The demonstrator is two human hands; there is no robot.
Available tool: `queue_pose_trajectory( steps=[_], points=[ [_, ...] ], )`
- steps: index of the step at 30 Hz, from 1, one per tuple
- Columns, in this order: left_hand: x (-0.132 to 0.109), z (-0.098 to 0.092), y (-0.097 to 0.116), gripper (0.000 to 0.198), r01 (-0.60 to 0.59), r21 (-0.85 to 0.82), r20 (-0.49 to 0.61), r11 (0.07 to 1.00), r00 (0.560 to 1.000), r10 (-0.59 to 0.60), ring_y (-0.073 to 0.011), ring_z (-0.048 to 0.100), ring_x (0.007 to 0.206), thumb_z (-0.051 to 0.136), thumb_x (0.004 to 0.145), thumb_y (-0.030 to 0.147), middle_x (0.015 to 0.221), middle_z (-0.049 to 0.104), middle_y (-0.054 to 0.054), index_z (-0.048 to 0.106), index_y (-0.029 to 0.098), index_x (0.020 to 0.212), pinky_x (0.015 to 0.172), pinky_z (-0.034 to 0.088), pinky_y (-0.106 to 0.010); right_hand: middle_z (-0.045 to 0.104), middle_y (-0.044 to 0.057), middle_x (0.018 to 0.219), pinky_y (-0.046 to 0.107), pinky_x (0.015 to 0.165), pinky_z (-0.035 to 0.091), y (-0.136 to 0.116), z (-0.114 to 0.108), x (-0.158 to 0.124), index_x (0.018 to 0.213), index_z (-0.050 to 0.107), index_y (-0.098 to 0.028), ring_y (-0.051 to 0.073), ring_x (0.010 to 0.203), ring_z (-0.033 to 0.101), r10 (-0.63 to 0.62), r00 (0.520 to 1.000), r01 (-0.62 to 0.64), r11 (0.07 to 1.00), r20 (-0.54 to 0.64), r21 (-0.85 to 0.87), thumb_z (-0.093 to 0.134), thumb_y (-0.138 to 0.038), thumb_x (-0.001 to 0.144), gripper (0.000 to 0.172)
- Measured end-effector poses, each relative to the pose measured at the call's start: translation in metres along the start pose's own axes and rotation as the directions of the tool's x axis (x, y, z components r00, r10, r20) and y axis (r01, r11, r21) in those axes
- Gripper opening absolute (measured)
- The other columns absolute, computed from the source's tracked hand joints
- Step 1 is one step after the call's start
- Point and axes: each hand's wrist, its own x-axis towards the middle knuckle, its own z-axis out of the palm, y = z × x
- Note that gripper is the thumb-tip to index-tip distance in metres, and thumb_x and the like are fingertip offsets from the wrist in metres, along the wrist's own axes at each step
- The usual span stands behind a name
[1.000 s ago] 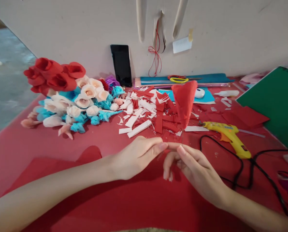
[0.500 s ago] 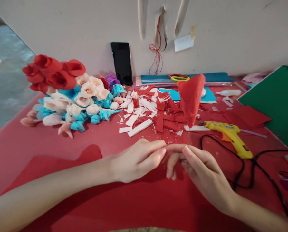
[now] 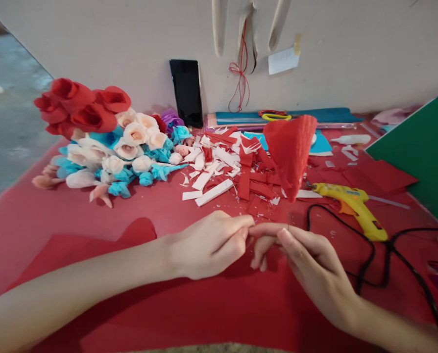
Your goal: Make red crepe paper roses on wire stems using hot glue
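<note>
My right hand (image 3: 303, 255) pinches a thin wire stem between thumb and fingers, and a red crepe-paper cone (image 3: 291, 149) stands upright on that stem above the hand. My left hand (image 3: 211, 242) is closed, its fingertips meeting the right hand's fingertips at the stem; what it pinches is too small to make out. Both hands hover low over the red table covering (image 3: 189, 304).
A yellow glue gun (image 3: 351, 206) with a black cord (image 3: 384, 264) lies right of the hands. Cut red and white paper strips (image 3: 222, 166) are heaped behind. Paper roses (image 3: 105, 142) are piled at left. A phone (image 3: 185, 93), scissors (image 3: 276, 115) and a green sheet (image 3: 421, 152) are farther off.
The red cone has turned and swung slightly right, showing a wider face. Both hands stayed pinched together, shifting slightly lower in view.
</note>
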Motion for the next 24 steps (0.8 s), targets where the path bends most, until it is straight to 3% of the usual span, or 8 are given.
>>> queue_pose_trajectory(
  steps=[3, 10, 24],
  points=[
    [-0.0017, 0.0001, -0.0017, 0.027, -0.018, -0.019, 0.001, 1.0, 1.0, 0.018, -0.0068, 0.033, 0.041, 0.022, 0.084, 0.015, 0.051, 0.039, 0.005, 0.045, 0.014, 0.071, 0.044, 0.027, -0.021, 0.059, -0.003, 0.073, 0.016, 0.064, 0.044, 0.0003, 0.0003, 0.0001, 0.107, 0.058, -0.027, 0.005, 0.069, 0.056, 0.002, 1.0, -0.001, 0.999, -0.011, 0.034, 0.031, -0.023, 0.093, 0.031],
    [0.0015, 0.0017, -0.0022, 0.027, -0.024, 0.004, -0.043, 1.0, 0.999, 0.024, -0.0041, 0.031, 0.041, 0.027, 0.086, 0.013, 0.049, 0.034, 0.006, 0.042, 0.014, 0.064, 0.044, 0.025, -0.019, 0.059, -0.005, 0.075, 0.014, 0.071, 0.043, 0.0, -0.001, 0.0003, 0.107, 0.058, -0.03, 0.003, 0.071, 0.055, -0.038, 0.999, 0.035, 0.99, -0.018, -0.14, 0.033, -0.02, 0.093, 0.031],
    [0.0011, 0.0013, -0.0018, 0.025, -0.038, 0.029, -0.012, 0.999, 0.999, 0.038, -0.0055, 0.028, 0.039, 0.026, 0.084, 0.013, 0.048, 0.03, 0.007, 0.043, 0.015, 0.066, 0.042, 0.022, -0.021, 0.06, -0.003, 0.076, 0.017, 0.068, 0.044, 0.0009, -0.0007, -0.0029, 0.11, 0.057, -0.028, 0.005, 0.069, 0.055, -0.011, 1.0, 0.01, 0.999, -0.016, -0.032, 0.032, -0.022, 0.093, 0.031]
  ],
)
